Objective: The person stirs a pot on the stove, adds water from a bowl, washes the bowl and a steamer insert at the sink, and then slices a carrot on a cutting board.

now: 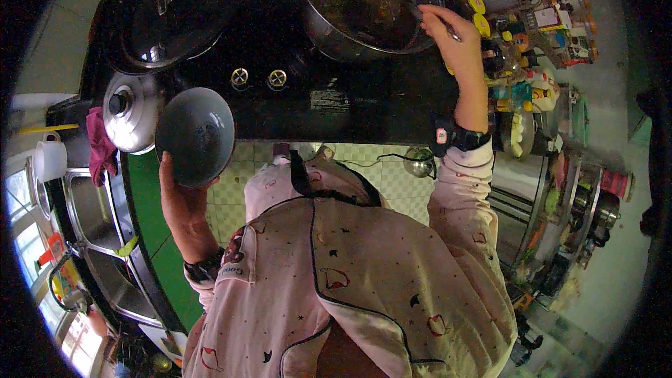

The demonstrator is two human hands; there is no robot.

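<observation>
My left hand [185,215] grips a large grey bowl [196,136] by its near edge and holds it tilted in front of the stove; no food shows inside. My right hand [452,44] is closed around a thin metal utensil handle [455,34] at the right rim of a big steel pot [336,37]. Inside the pot is dark, brownish food or broth [362,5], too dim to make out. The utensil's lower end is lost in the dark of the pot.
Left of the pot sits a large pan with a glass lid [173,16]. A domed steel lid [134,113] lies beside the bowl, close to a maroon cloth [101,142] and a double sink [94,210]. Bottles and jars [504,58] crowd the counter at right.
</observation>
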